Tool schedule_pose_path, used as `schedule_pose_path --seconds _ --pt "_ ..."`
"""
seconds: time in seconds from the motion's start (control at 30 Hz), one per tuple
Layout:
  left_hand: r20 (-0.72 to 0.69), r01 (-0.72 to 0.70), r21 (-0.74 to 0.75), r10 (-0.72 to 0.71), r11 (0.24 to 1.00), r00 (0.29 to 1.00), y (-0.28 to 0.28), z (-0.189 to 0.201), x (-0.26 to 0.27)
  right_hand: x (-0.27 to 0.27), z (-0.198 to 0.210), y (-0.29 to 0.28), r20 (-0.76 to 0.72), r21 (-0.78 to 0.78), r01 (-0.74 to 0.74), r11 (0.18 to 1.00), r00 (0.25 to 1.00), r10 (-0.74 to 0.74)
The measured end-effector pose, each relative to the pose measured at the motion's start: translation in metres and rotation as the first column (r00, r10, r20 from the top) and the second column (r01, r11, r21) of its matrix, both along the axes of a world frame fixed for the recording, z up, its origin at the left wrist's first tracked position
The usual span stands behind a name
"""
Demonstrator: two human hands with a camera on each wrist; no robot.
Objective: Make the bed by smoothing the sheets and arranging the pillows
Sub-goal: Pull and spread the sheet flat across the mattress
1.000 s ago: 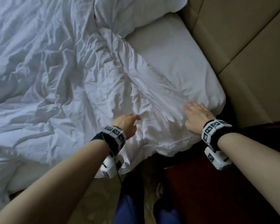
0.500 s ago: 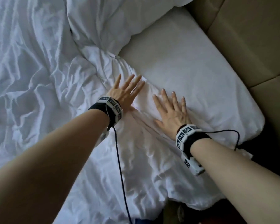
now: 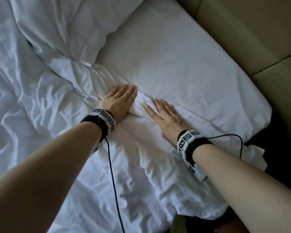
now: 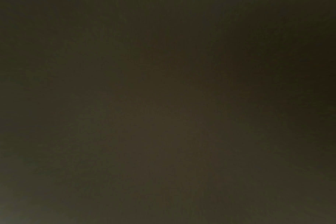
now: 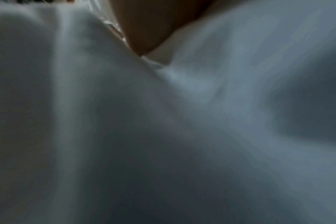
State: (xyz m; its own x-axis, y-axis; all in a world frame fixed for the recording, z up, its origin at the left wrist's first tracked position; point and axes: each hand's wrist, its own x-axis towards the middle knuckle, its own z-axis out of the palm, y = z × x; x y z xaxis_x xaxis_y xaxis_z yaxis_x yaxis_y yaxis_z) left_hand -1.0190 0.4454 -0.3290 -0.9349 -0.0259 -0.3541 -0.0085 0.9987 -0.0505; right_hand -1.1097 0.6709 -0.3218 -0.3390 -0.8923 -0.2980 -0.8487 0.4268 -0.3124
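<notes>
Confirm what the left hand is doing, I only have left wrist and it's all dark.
Observer: Head view shows the left hand flat, fingers straight, pressing the wrinkled white sheet.
Operator: Where's the right one?
Observer: The right hand lies flat on the same sheet just beside it, a raised fold of cloth between the two.
Operator: Pillows placed?
Observer: One pillow lies smooth ahead of the fingertips beside the tan headboard; a second, creased pillow overlaps its far end.

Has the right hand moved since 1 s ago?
Yes. The right hand was at the mattress corner; now it lies flat on the duvet, further in from that corner.
</notes>
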Motion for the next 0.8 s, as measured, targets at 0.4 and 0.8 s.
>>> schedule_pose_path --seconds 0.4,0.8 --pt "-0.028 -0.131 0.052 0.133 0.990 0.991 0.073 0.072 -0.073 -0.070 0.068 0.072 -0.193 -0.013 -0.104 0.994 0.976 0.100" --pt "-0.077 -0.032 0.003 0.032 0.999 0.997 0.269 0.088 -0.191 -0.149 0.081 0.268 -0.308 -0.005 0.011 1.000 0.951 -0.012"
